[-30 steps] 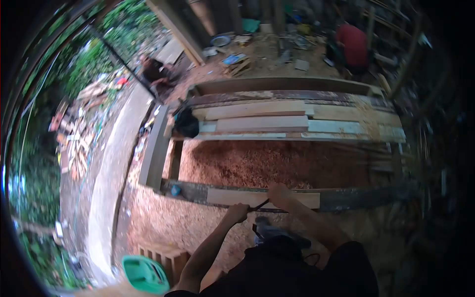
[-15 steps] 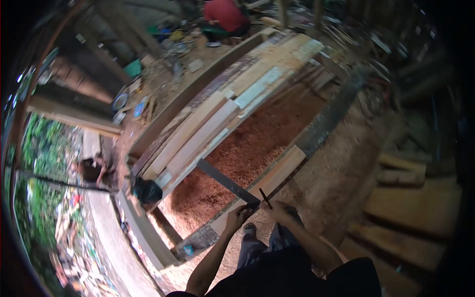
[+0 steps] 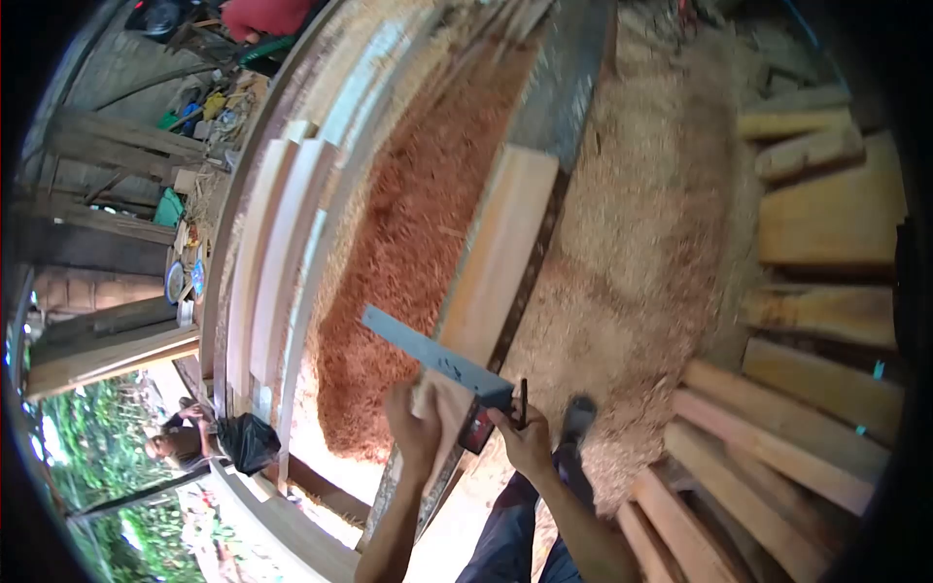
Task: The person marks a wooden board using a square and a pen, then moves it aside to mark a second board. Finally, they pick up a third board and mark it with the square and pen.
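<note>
Hands at plank, sawdust floor, seemingly open shed

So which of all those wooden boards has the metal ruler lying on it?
The short pale board lying alone on the dark beam, right under both hands, has the square across it. The stacked boards left of the sawdust carry nothing.

open-air carpentry yard; stacked planks; sawdust heaps; rough timber offcuts

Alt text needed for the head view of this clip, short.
A person lays a metal try square across a pale wooden plank, left hand pressing the plank, right hand holding a dark pencil beside the square. Reddish sawdust and stacked boards surround them.
</note>
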Demonstrator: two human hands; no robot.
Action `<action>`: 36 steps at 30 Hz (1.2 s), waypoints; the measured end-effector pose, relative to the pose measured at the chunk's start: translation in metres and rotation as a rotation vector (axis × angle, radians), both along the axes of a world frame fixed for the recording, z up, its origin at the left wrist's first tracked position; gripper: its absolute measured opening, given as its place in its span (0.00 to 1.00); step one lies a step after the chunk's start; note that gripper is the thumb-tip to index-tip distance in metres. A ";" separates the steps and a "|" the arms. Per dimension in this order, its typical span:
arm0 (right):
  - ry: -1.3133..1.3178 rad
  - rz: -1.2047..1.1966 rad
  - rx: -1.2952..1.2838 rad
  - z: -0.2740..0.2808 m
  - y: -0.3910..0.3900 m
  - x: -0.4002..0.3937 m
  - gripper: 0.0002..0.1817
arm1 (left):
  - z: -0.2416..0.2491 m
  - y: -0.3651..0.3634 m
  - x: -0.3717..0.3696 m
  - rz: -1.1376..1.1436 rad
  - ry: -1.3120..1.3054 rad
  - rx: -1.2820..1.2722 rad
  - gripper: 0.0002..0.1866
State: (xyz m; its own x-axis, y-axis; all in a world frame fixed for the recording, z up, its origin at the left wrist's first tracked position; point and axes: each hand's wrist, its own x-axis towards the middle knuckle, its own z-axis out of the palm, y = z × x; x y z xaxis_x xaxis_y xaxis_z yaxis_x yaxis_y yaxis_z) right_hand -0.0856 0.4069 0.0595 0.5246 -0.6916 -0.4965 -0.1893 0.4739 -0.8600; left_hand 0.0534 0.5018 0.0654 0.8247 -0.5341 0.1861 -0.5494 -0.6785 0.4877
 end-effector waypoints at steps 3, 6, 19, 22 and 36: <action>-0.021 0.026 0.102 -0.030 0.026 -0.004 0.15 | -0.030 0.011 0.021 0.245 0.252 -0.050 0.14; 0.027 0.120 0.162 -0.041 0.048 -0.011 0.13 | -0.041 0.024 0.031 0.344 0.761 -0.225 0.16; -0.116 -0.236 0.036 -0.051 0.101 0.003 0.15 | -0.041 0.052 0.053 0.265 1.075 -0.396 0.09; -0.076 -0.240 0.034 -0.048 0.095 0.008 0.15 | -0.043 0.047 0.056 0.258 1.075 -0.425 0.11; -0.156 -0.404 0.010 -0.061 0.042 0.034 0.10 | -0.049 -0.022 0.073 0.160 1.038 -0.592 0.16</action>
State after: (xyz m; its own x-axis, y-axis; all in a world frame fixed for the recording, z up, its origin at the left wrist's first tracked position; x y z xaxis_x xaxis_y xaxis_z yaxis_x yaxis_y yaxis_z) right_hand -0.0519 0.4490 -0.0014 0.2820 -0.8524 -0.4404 0.1446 0.4916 -0.8587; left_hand 0.1265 0.4802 0.0165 0.7755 -0.4680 -0.4238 0.3595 -0.2246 0.9057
